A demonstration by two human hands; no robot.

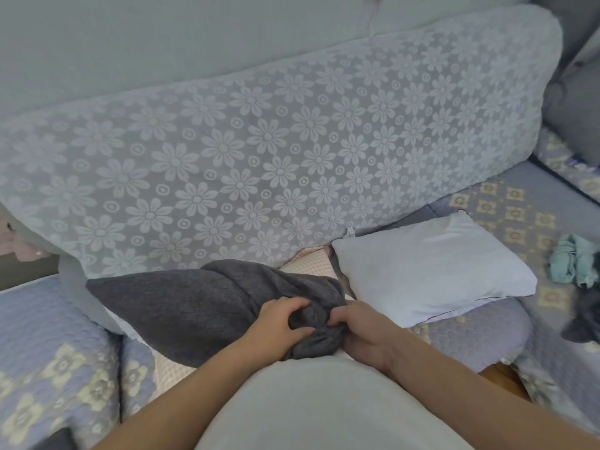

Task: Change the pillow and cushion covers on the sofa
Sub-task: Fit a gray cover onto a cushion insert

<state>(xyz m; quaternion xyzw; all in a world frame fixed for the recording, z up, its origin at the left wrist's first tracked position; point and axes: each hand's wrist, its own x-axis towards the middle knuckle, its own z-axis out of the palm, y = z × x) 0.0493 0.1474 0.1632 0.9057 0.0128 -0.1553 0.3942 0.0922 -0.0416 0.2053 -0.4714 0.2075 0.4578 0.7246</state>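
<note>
A dark grey cushion cover point(194, 306) lies across the sofa seat point(48, 336) in front of me, bunched at its right end. My left hand point(279, 323) grips that bunched end from the left, fingers curled into the fabric. My right hand point(360, 329) pinches the same bunch from the right. A pink-checked cushion point(311, 259) shows under and behind the grey cover. A bare pale blue pillow point(431, 267) lies to the right on the seat.
A large flower-patterned back cushion point(276, 151) leans against the sofa back. A crumpled teal cloth point(574, 264) and a dark grey item point(584, 323) lie at the far right. More grey cushions point(574, 102) sit at the upper right corner.
</note>
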